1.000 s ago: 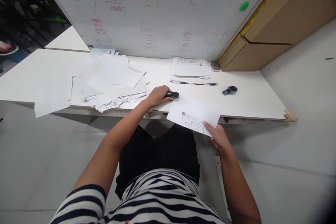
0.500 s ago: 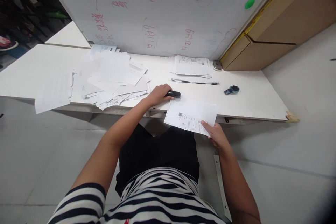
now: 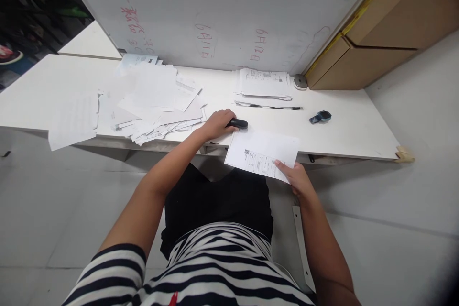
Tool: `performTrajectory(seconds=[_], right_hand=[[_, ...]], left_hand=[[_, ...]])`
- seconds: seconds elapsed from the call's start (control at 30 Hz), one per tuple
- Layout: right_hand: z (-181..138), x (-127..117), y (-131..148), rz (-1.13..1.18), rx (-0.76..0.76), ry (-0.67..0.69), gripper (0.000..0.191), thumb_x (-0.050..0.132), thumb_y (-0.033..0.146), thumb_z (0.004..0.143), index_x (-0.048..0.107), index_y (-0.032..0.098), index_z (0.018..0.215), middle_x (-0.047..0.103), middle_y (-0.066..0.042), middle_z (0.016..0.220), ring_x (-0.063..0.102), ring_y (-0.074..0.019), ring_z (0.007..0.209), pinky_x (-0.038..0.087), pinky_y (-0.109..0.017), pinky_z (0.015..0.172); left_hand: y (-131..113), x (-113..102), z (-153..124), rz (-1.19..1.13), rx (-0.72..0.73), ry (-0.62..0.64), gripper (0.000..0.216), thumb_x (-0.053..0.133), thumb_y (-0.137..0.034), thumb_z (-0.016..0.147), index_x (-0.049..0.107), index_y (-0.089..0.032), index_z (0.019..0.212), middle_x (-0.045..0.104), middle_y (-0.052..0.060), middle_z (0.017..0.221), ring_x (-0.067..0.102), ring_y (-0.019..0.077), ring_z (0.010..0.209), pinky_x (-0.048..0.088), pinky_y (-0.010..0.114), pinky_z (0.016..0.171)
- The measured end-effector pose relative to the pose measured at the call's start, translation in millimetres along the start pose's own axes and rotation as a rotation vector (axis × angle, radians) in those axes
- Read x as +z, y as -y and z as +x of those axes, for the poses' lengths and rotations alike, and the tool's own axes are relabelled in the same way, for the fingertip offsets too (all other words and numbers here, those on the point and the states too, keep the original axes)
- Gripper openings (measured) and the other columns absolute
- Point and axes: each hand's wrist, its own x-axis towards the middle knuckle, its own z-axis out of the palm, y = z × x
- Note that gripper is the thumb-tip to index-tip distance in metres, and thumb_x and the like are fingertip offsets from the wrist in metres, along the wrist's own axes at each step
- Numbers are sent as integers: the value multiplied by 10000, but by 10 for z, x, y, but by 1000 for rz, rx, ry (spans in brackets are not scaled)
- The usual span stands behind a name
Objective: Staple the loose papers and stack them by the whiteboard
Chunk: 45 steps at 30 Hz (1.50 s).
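My left hand (image 3: 219, 124) is closed around the near end of a black stapler (image 3: 238, 124) on the white desk. My right hand (image 3: 297, 178) grips the lower right corner of a printed paper (image 3: 263, 154), thumb on top and fingers underneath. The paper overhangs the desk's front edge, and its upper left corner lies close by the stapler and my left fingers. Whether it is one sheet or a few, I cannot tell. Left of my left hand spreads a loose heap of papers (image 3: 150, 88).
Behind the stapler lie a neat paper stack (image 3: 263, 83) and a thin black-and-clear strip (image 3: 268, 105). A dark blue wristwatch-like object (image 3: 320, 116) rests to the right. A whiteboard (image 3: 229, 9) with red writing stands along the back, beside cardboard boxes (image 3: 373, 67).
The view has shifted slightly. Both hands keep their hold, the left on the stapler and the right on the paper, with hardly any movement.
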Motion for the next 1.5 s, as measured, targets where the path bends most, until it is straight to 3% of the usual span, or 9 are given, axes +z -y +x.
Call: performTrajectory(seconds=[0.17,0.57,0.7,0.8,0.97,1.1,1.23,1.33,1.5], right_hand=[[13,-27,-10,-16,6,24,499,836,435,604,723,127,979,726,-114,1037,697,-287,926,576,-358,788],[-14,34,64,43,22,16,502,864,426,548,738,115,921,734,-122,991,697,-314,921,589,-379,773],[-19,48,63,44,14,29,477,862,422,553,739,118,899,739,-117,965,705,-305,887,593,-371,748],[-41,60,62,69,17,35,482,866,426,543,738,118,892,739,-119,969,707,-300,878,591,-379,763],[-57,52,74,66,37,55,479,857,430,564,736,121,910,734,-117,997,708,-286,881,591,-356,757],[-34,-19,75,12,47,32,468,842,443,590,738,118,910,738,-116,979,709,-289,873,590,-346,739],[-6,-75,21,41,62,49,454,834,434,611,738,130,934,737,-103,992,706,-283,896,585,-347,771],[-8,-50,-30,80,80,41,453,843,420,603,738,136,940,736,-104,1002,704,-284,910,583,-355,792],[-56,27,-44,133,75,26,457,843,419,603,734,136,945,733,-105,1017,704,-271,906,576,-347,805]], left_hand=[[1,-8,-1,-8,11,-1,308,548,-441,845,536,-197,1032,579,77,1034,532,243,930,375,336,755],[-74,-92,-27,-44,-38,26,399,509,-550,837,542,-208,1040,609,81,1046,544,238,904,377,333,741],[-202,-286,63,-92,-189,163,543,289,-659,892,583,-202,904,642,89,926,571,244,809,379,349,704],[-316,-338,263,-102,-327,146,667,122,-645,920,591,-188,794,638,103,830,579,255,769,390,379,713],[-425,-107,575,-25,-292,15,501,294,-556,925,607,-178,1027,609,133,1114,526,298,1036,422,417,835],[-406,52,602,14,-313,14,475,367,-452,916,497,-164,1271,475,160,1339,364,340,1264,393,470,951],[-410,113,602,104,-333,50,443,323,-343,939,474,-148,1306,309,152,1499,125,344,1426,234,531,1094],[-442,154,622,163,-312,53,435,301,-306,946,475,-139,1309,258,149,1532,56,329,1450,136,544,1134],[-413,132,606,57,-325,34,424,343,-334,940,482,-152,1297,335,137,1497,109,336,1440,228,535,1107]])
